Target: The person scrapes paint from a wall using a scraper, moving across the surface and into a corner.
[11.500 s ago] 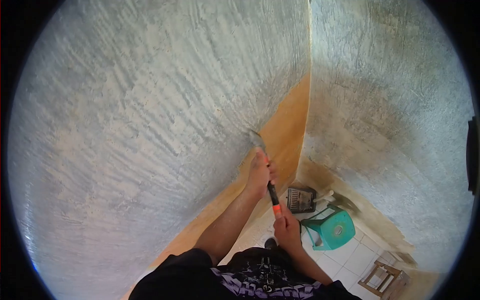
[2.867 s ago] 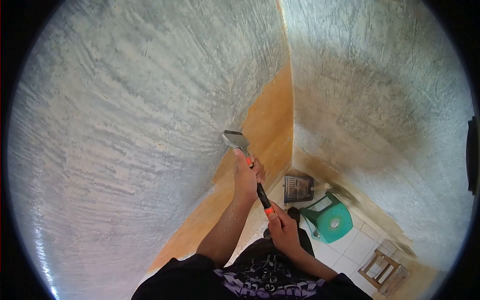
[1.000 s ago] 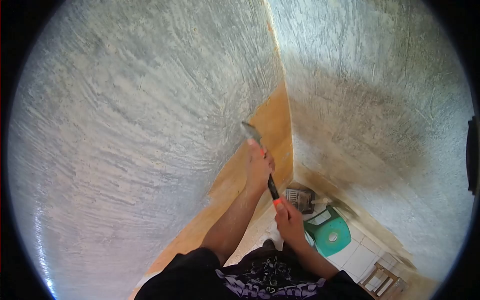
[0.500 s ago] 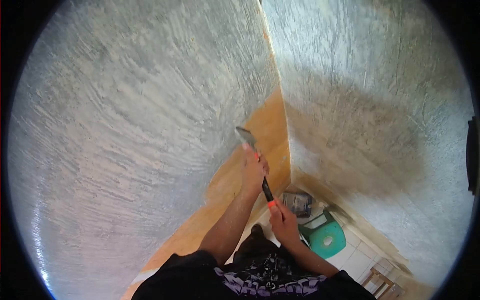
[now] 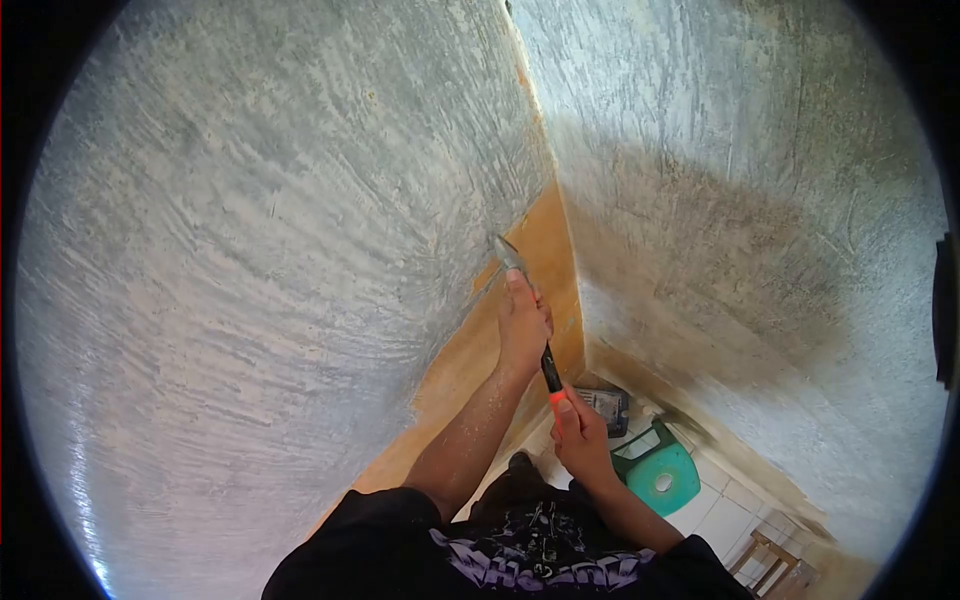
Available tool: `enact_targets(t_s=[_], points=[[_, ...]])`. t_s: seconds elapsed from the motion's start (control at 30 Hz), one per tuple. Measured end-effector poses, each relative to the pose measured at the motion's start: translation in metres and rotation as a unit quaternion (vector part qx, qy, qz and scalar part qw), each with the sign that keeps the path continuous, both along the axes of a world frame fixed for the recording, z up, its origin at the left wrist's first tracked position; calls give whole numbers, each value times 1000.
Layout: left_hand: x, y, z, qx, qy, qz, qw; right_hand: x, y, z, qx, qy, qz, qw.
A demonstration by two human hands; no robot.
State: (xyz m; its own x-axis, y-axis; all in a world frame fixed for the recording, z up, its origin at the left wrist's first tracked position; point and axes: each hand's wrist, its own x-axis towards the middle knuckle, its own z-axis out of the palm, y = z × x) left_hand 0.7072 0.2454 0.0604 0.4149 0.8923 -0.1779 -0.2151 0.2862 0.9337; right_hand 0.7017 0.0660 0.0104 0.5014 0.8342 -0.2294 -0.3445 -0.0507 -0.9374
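Observation:
Both hands are wrapped around a long-handled scraper (image 5: 552,372) with a black and orange-red handle. My left hand (image 5: 525,325) grips it high up, thumb stretched along the handle just below the metal blade. Lower down, my right hand (image 5: 583,435) closes around the orange-red end. The blade tip lies at the left wall (image 5: 250,300), right where rough grey-white surface meets a strip of orange-yellow paint (image 5: 548,245). That painted strip runs from the corner diagonally down to the left. Pale flecks dot my left forearm.
The right wall (image 5: 690,270) is rough and scraped, with a broad shadow over it. At the foot of the corner sits a dusty dark tray-like object (image 5: 606,408). A green plastic stool (image 5: 662,480) stands on the white tiled floor, and a wooden piece of furniture (image 5: 765,562) is lower right.
The scraper and both hands have shifted to the right, and the blade has moved up and turned more edge-on. A grey scraped patch now cuts further into the orange strip near the blade.

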Motion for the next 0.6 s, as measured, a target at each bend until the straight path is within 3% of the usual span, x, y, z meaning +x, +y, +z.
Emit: enact_targets(t_s=[0.23, 0.33, 0.53, 0.6], points=[[3, 6, -2, -47, -23, -9, 999, -2, 5, -16, 15, -80, -4, 997], [16, 5, 4, 7, -5, -6, 1000, 14, 2, 10, -12, 2, 0, 1000], [5, 10, -1, -29, -29, -24, 999, -1, 7, -10, 15, -98, -28, 995], [29, 17, 5, 10, -17, -36, 999, 18, 16, 2, 8, -18, -13, 1000]])
